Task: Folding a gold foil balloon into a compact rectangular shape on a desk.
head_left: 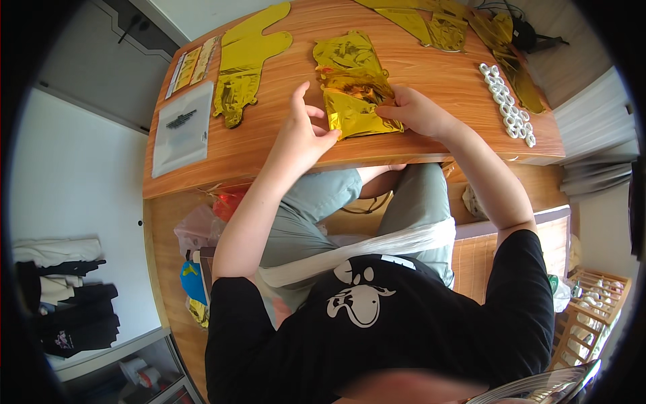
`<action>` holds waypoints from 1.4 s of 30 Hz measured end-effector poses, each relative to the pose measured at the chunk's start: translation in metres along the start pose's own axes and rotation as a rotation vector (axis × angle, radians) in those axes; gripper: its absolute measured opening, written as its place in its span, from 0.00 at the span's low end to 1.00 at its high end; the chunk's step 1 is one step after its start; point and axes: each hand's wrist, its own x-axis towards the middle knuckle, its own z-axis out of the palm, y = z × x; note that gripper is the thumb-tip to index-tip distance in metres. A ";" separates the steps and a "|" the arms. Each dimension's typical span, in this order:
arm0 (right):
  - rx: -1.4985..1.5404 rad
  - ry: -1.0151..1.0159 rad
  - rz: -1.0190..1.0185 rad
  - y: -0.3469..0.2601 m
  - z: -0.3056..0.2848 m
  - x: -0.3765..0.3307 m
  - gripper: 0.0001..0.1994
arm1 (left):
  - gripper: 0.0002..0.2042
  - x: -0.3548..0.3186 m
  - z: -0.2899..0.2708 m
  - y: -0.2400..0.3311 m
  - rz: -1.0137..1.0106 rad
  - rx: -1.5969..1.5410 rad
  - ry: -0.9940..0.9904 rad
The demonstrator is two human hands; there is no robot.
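Note:
A flat, shiny gold foil balloon [363, 122] lies in front of me near the table's front edge, its near part folded over and creased. My right hand [422, 114] pinches the balloon's right side, thumb on top and fingers partly hidden behind the foil. At the near left corner, my left hand [306, 135] touches the foil with its thumb. Its other fingers are spread apart, the index finger raised. Left of it lies another flat gold foil balloon [243, 57], lengthwise on the wood.
On the wooden table [282, 145] are a clear plastic bag [183, 131] and printed cards [193, 66] at left. More gold foil balloons [447, 30] lie at the far right, beside rows of white rings [505, 101] and a black corded device [528, 37].

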 end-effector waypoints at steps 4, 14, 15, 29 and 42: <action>0.039 0.021 -0.063 0.013 0.003 0.006 0.17 | 0.25 -0.024 0.027 -0.011 0.645 0.526 0.265; 0.090 0.020 -0.122 0.024 0.002 0.013 0.16 | 0.37 -0.032 0.050 -0.029 0.773 0.760 0.031; 0.090 0.020 -0.121 0.023 0.003 0.012 0.16 | 0.36 -0.033 0.051 -0.029 0.768 0.772 0.036; 0.077 0.051 0.004 -0.007 0.001 -0.007 0.20 | 0.35 -0.035 0.058 -0.032 0.753 0.829 0.070; -0.134 0.405 -0.083 -0.001 0.022 -0.054 0.28 | 0.34 -0.036 0.061 -0.033 0.748 0.854 0.109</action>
